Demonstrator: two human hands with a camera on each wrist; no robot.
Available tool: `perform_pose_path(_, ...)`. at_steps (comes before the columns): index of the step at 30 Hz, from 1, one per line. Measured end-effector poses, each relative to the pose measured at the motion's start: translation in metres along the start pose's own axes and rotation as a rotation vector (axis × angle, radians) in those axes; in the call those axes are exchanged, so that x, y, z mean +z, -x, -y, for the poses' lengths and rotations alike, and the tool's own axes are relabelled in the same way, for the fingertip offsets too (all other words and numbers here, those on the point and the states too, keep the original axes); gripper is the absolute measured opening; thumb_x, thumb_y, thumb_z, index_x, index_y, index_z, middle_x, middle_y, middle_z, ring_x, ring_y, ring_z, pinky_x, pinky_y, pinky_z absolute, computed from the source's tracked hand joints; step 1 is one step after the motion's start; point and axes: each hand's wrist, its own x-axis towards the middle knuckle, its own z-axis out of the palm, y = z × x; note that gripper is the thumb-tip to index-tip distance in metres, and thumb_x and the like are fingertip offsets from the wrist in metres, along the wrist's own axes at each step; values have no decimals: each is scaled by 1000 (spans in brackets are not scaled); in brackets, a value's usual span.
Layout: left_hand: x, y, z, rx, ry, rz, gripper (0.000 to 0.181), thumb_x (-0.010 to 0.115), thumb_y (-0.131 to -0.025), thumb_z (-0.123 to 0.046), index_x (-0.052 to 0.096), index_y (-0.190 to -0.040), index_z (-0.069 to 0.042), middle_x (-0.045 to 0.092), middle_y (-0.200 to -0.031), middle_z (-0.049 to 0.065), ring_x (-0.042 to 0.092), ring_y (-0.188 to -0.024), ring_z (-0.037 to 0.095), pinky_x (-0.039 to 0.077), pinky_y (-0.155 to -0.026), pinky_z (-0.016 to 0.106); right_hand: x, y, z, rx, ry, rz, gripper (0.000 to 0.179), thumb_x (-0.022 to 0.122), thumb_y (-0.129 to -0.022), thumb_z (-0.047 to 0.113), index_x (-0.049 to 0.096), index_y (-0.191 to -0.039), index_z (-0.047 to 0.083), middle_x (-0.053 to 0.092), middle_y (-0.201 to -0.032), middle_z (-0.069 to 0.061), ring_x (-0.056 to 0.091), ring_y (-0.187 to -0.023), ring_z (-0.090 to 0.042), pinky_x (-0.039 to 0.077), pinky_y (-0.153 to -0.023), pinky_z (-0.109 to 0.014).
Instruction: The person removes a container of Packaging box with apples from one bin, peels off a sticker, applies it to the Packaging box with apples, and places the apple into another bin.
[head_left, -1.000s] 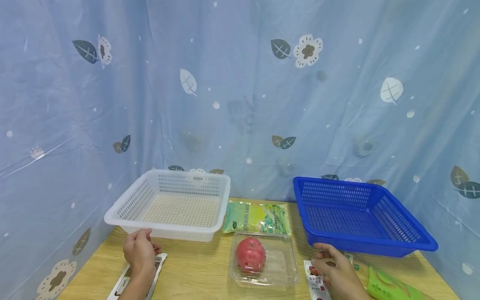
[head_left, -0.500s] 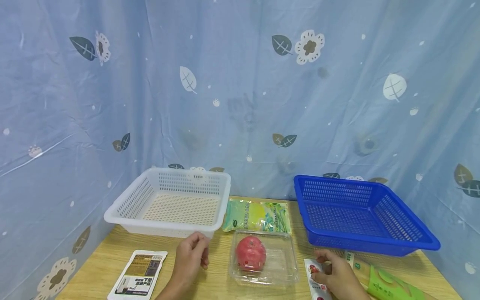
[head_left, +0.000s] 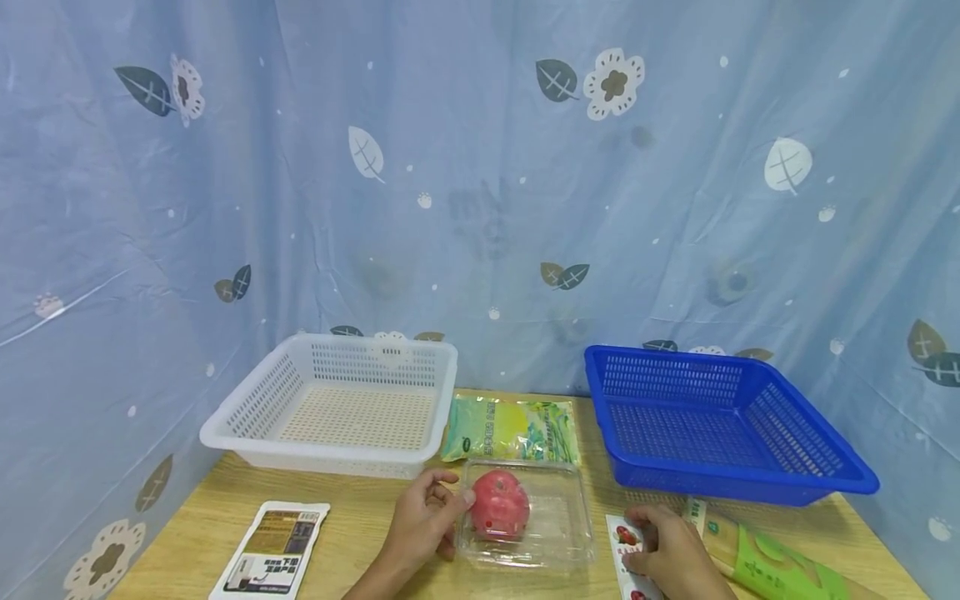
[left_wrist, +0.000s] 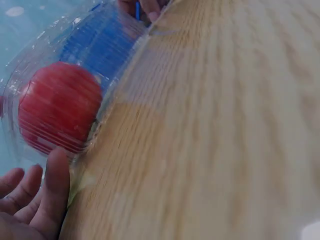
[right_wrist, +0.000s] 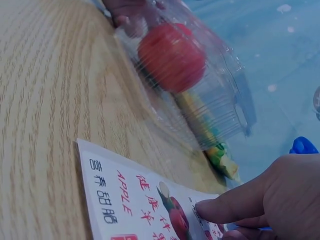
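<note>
A clear lidded plastic box [head_left: 551, 521] with a round red fruit [head_left: 499, 505] inside sits mid-table. My left hand [head_left: 427, 517] is at its left side, fingers loosely bent and apart; in the left wrist view the thumb [left_wrist: 57, 172] comes right up to the box wall. A white printed packet [right_wrist: 132, 200], marked APPLE and pictured with red fruit, lies near the right. My right hand [head_left: 667, 546] is over its right edge. In the right wrist view the right thumb [right_wrist: 215, 210] pinches at the packet's face, with curled fingers beside it, partly hidden.
A white basket [head_left: 315, 454] stands at back left, a blue basket [head_left: 735, 483] at back right. Between them lies a green-yellow packet [head_left: 512, 429]. A brown-and-white packet [head_left: 273, 546] is at front left; a green-labelled package [head_left: 780, 562] lies right of my right hand.
My left hand has left the brown-and-white packet and moved right to the box's left side. My right hand has lowered slightly at the APPLE packet. The box and baskets stay in place.
</note>
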Motion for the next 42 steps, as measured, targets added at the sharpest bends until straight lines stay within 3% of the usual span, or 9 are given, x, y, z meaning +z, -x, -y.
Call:
perform_pose_path(8, -2, -5, 0, -37, 61, 118, 56, 72, -92, -22, 51, -134, 8, 58, -94, 8, 58, -62, 11, 60, -49, 33, -1, 0, 2, -17, 25, 0, 49, 88, -70, 3, 69, -115, -2, 55, -86, -2, 49, -78, -17, 43, -59, -25)
perform_pose_path(12, -4, -6, 2, -53, 70, 147, 58, 72, -93, -25, 51, -137, 8, 59, -95, 7, 59, -65, 11, 59, -51, 28, 1, -1, 1, -16, 27, -2, 42, 88, -70, 2, 70, -108, 1, 56, -86, -1, 49, -77, -17, 43, -60, -25)
perform_pose_path(18, -6, -7, 3, -66, 95, 160, 60, 71, -94, -24, 50, -139, 8, 59, -95, 6, 57, -66, 9, 54, -50, 21, 3, 1, -1, -45, 18, -18, 34, 88, -70, 0, 67, -97, 7, 53, -84, -2, 46, -73, -16, 40, -58, -25)
perform_pose_path(30, -4, -5, 5, -76, 130, 175, 58, 70, -96, -23, 50, -140, 8, 58, -92, 4, 56, -65, 8, 55, -49, 22, 2, 4, -7, -83, -10, 15, 34, 84, -73, -3, 61, -97, 7, 58, -84, 0, 49, -72, -15, 43, -60, -24)
perform_pose_path(34, -4, -6, 5, -76, 139, 184, 58, 70, -95, -23, 50, -140, 8, 57, -92, 4, 55, -64, 7, 55, -48, 23, 1, 5, -7, -86, -66, 50, 23, 74, -81, -5, 61, -98, 5, 56, -83, -3, 50, -69, -15, 46, -56, -27)
perform_pose_path(38, -5, -5, 4, -73, 139, 187, 58, 70, -96, -23, 49, -140, 8, 58, -91, 4, 55, -65, 8, 55, -48, 22, -2, 7, -8, -141, -113, 115, 5, 62, -94, 1, 62, -98, 4, 56, -79, -4, 50, -60, -13, 45, -52, -28)
perform_pose_path(42, -7, -4, 4, -67, 136, 186, 58, 70, -96, -22, 49, -140, 8, 58, -91, 3, 56, -65, 8, 55, -49, 22, -4, 7, -6, -177, -116, 153, 10, 54, -102, 9, 61, -97, 5, 52, -77, -5, 48, -56, -12, 44, -49, -28)
